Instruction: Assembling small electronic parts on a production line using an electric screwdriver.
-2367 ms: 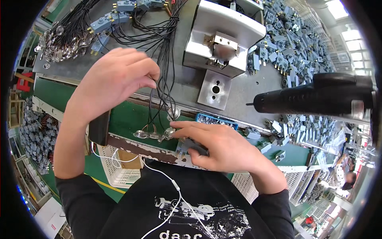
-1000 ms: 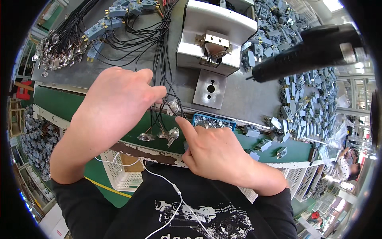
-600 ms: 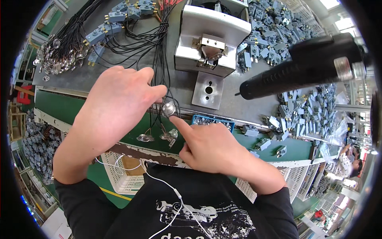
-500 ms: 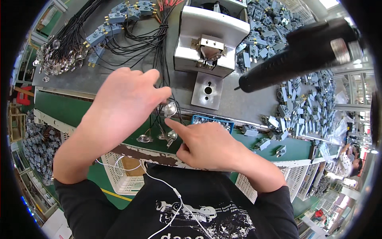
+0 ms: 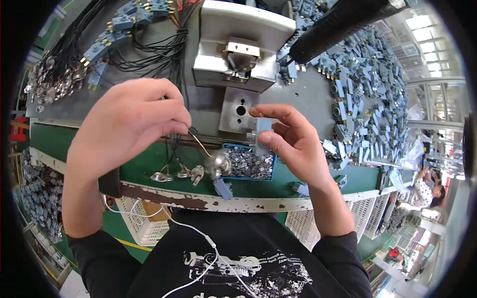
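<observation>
My left hand [image 5: 131, 121] is closed in a pinch on a thin wire [image 5: 198, 143] that slants down to a round silver metal piece [image 5: 216, 162]. A blue-grey block [image 5: 223, 189] sits just below that piece, near the bench's front edge; whether the two are joined I cannot tell. Between thumb and fingers, my right hand [image 5: 300, 141] grips a blue-grey switch block [image 5: 264, 133] with a small pin on its left side. It is above a blue tray [image 5: 273, 171] of small metal parts. Other silver discs [image 5: 161, 177] on wires lie below my left hand.
A metal press [image 5: 243, 57] stands behind a steel plate [image 5: 231, 111] with holes. A black cylindrical tool [image 5: 338, 30] juts in at upper right. Blue-grey blocks [image 5: 367, 99] are heaped at right. Black wire bundles [image 5: 164, 52] lie at back left. White crates [image 5: 144, 228] stand below the bench.
My right hand has gone from pointing beside the silver piece to gripping a switch block, farther right and up. My left hand has shifted slightly left and down. The tray is now uncovered.
</observation>
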The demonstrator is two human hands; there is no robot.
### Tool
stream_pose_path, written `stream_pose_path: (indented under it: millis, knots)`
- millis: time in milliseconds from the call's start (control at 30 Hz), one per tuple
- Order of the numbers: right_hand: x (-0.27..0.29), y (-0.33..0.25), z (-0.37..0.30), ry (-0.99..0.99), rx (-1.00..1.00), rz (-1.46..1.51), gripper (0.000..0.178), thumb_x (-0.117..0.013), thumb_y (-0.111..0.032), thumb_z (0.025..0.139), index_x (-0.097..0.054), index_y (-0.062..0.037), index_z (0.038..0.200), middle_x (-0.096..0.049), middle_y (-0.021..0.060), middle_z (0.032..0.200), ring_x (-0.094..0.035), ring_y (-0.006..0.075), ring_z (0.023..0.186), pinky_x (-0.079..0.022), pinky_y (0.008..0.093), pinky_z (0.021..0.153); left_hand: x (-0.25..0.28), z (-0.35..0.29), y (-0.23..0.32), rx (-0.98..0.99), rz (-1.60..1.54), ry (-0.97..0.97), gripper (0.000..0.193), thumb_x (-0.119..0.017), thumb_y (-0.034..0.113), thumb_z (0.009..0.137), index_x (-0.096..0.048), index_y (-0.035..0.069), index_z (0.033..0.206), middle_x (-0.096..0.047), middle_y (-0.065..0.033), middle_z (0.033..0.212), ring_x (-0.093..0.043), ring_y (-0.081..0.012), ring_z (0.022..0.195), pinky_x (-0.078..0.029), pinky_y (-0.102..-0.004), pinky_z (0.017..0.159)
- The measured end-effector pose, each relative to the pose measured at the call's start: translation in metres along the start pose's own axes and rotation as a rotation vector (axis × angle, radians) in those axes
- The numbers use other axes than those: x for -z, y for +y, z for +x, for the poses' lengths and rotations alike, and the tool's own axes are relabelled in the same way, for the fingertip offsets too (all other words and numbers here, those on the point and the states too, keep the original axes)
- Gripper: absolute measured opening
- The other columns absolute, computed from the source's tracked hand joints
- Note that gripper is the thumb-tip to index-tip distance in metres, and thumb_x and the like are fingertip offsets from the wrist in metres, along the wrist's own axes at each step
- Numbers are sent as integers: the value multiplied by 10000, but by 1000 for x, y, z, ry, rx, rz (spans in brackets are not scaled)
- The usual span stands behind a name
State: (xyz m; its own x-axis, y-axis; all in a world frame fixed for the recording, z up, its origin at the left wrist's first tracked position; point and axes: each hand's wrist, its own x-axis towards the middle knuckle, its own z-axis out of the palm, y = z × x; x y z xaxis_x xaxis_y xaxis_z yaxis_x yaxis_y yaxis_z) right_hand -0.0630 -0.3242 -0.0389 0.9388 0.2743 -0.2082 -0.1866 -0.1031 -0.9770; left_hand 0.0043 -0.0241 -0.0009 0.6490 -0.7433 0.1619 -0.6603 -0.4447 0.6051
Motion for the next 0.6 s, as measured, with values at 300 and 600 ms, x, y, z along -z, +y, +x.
stream_pose_path:
  millis: [300,600]
  knots:
    - [2,-18,26,-34,122,-713,641,-800,-48,870,-516,-43,1445,-654,154,1328,-696,236,971,-562,344,857,-39,9,5,-118,184,-71,161,-807,179,784,-679,125,864,-657,11,980,-646,-222,866,-487,-381,786]
    - [16,9,48,-222,695,-1145,548,-685,-47,752,-696,-143,1291,-605,149,1436,-595,345,1245,-528,419,1006,-30,9,10,-118,166,-60,173,-808,187,779,-677,123,872,-664,6,997,-647,-234,895,-483,-382,790]
